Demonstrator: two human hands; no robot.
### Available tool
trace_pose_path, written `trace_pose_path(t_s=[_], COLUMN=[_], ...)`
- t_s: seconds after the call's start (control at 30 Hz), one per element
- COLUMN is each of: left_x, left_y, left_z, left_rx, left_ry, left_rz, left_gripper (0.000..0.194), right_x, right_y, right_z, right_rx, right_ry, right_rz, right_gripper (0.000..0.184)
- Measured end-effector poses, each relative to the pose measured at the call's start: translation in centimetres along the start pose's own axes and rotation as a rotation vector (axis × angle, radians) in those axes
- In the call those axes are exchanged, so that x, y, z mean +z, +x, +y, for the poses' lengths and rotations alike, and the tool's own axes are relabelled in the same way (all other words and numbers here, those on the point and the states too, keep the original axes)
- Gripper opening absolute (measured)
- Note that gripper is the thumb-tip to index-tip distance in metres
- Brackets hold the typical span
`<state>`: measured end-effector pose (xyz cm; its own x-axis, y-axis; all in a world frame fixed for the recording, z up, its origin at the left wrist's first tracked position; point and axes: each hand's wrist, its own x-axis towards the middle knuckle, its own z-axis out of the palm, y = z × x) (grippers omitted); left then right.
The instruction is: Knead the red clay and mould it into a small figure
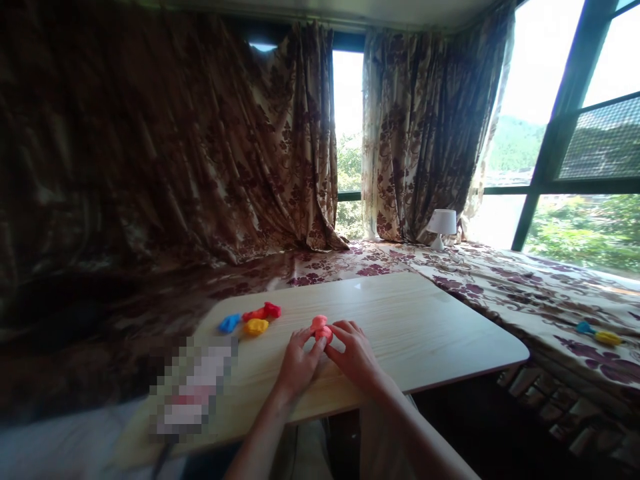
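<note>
1. The coral-pink piece (321, 329) points away from the person, its long axis running from the near fingertips towards the far side of the table (410, 327), with the far end leaning slightly left.
2. It looks soft and matte, with a rounded lobe at the far end and a second, fuller lobe nearer the person, a pinched waist between them. From where I stand it might be balloon rubber or putty; the view is too small to settle which.
3. The left hand (299, 360) comes in from the near left, its thumb and fingers clamped on the near lobe's left side.
4. The right hand (356, 353) reaches in from the near right, thumb and forefinger pressed to the same lobe from the right. Both forearms slant inward, backs of the hands up.
5. The piece sits between the two sets of fingertips, over the tabletop; I can't tell whether it touches the wood.
6. Left of the grip, and a little farther off, lie a blue piece (229, 323), a red piece (263, 312) and a yellow piece (256, 327), bunched close together. A white lamp (443, 221) stands well beyond the grip, to the right.
</note>
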<state>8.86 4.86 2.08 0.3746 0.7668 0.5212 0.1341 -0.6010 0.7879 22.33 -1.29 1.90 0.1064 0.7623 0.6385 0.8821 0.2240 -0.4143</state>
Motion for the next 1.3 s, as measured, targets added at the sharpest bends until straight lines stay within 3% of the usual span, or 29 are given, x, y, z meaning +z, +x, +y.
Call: trace_pose_path(t_s=[0.17,0.4,0.8,0.93,1.03,1.17,1.3], left_x=[0.1,0.3,0.7,0.7,0.6,0.4,0.2], left_y=[0.2,0.3,0.2,0.2,0.2,0.1,0.0], left_z=[0.0,-0.8,-2.2,-2.0,-1.6,-0.9,-0.3], left_rx=[-0.027,-0.038,-0.055,-0.022,-0.01,0.027,0.048], left_ry=[0.044,0.031,0.348,0.344,0.334,0.339,0.338], left_rz=[0.032,0.058,0.068,0.037,0.012,-0.03,-0.055], left_gripper=[0.027,0.025,0.023,0.025,0.024,0.019,0.019], right_x=[0.0,0.1,0.4,0.2,0.1,0.1,0.5], right_y=[0.0,-0.1,-0.1,-0.1,0.0,0.0,0.0], right_z=[-0.1,-0.2,0.2,0.3,0.3,0.4,0.9], right_rx=[0.005,-0.006,0.035,0.089,0.023,-0.088,-0.083], right_ry=[-0.018,-0.06,-0.084,-0.007,0.101,0.184,0.21], right_rz=[0.007,-0.011,-0.129,-0.007,0.039,0.044,0.088], right_gripper=[0.029,0.014,0.02,0.041,0.05,0.046,0.039])
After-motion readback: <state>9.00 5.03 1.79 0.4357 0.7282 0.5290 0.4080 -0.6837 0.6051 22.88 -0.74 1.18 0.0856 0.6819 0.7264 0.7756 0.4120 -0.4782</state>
